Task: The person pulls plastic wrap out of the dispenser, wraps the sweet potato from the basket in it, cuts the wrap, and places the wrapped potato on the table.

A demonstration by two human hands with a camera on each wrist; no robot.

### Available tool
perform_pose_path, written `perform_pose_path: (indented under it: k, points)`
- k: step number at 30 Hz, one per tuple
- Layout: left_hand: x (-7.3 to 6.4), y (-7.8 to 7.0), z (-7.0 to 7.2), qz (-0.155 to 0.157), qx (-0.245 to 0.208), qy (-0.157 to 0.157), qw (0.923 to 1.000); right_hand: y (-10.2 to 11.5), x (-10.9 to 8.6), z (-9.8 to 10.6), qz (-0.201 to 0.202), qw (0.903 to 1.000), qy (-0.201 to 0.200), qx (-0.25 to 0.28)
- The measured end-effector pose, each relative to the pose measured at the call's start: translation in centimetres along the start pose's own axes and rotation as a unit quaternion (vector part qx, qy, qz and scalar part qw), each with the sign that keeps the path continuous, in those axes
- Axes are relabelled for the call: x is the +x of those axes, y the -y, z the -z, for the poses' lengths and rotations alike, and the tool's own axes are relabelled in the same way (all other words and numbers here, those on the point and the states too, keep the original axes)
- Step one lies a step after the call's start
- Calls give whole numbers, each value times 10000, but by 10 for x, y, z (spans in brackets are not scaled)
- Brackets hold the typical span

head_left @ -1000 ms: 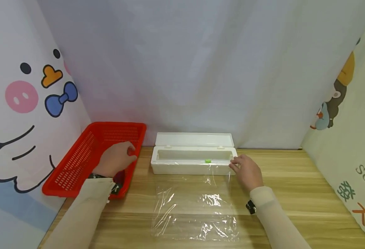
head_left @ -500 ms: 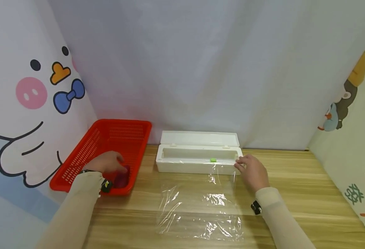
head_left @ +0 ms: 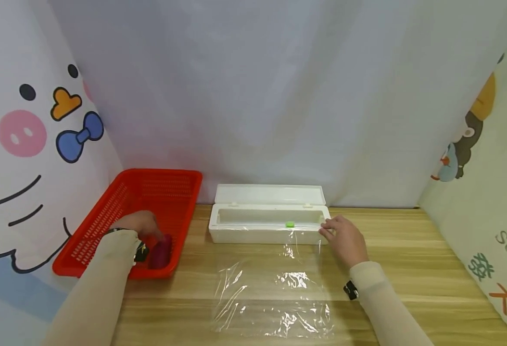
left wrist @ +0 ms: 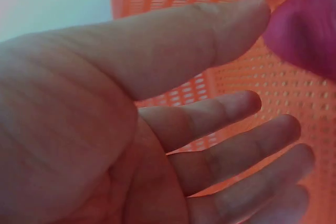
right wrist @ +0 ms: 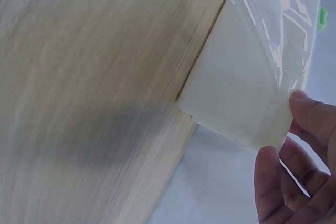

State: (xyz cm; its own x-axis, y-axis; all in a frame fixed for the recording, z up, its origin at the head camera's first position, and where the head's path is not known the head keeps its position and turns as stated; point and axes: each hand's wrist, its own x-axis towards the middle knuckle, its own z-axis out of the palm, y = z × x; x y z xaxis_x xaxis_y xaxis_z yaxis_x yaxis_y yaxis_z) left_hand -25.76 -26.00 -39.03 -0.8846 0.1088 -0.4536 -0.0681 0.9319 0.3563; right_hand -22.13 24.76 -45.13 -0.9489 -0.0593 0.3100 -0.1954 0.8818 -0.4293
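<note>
Inside the red basket (head_left: 177, 238), my left hand (head_left: 138, 223) reaches down beside a smooth purple object (head_left: 161, 252), whose kind I cannot tell. From the left wrist view, the fingers of the left hand (left wrist: 173, 108) are extended, and the thumb tip is right by the purple object (left wrist: 310, 30), with nothing gripped. A white cling film box (head_left: 258, 236) has its lid raised; clear film (head_left: 275, 293) stretches from it over the wood. My right hand (head_left: 346, 241) holds the box's right end between thumb and fingers, as the right wrist view confirms.
A small green slider (head_left: 290, 224) sits along the box's front edge. Behind the wooden table (head_left: 392, 274) hangs a pale curtain (head_left: 253, 96). Printed cloths with cartoon figures stand to the left and right.
My left hand has sunk lower and further left in the basket, to the purple object, which now shows more fully. The right hand stays at the box's end.
</note>
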Motion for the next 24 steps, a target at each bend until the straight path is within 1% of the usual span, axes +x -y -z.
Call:
perform_pose_path:
  k: [3, 5, 8, 10, 14, 21, 22, 24]
  points:
    - [1, -1, -4, 98, -48, 51, 9999, 1, 1, 1, 62, 10000, -14, -19]
    - [3, -2, -6, 154, -21, -12, 9999, 2, 2, 1, 88, 9999, -35, -53]
    - [5, -3, -9, 255, -125, -122, 9995, 2, 4, 2, 114, 9999, -67, -92]
    - [7, -4, -11, 301, -239, -140, 9992, 2, 5, 3, 122, 9998, -83, -105]
    - [12, -5, -16, 253, -387, -140, 9988, 2, 5, 4, 77, 9999, -94, -83]
    - [21, 0, -22, 129, -289, -150, 9994, 1, 1, 1, -107, 9999, -23, 11]
    - [22, 1, -22, 126, -347, -125, 9992, 1, 1, 0, -121, 9999, -14, 14]
    - [24, 1, -22, -8, -305, -191, 9994, -1, 0, -1, -137, 9999, -7, 6]
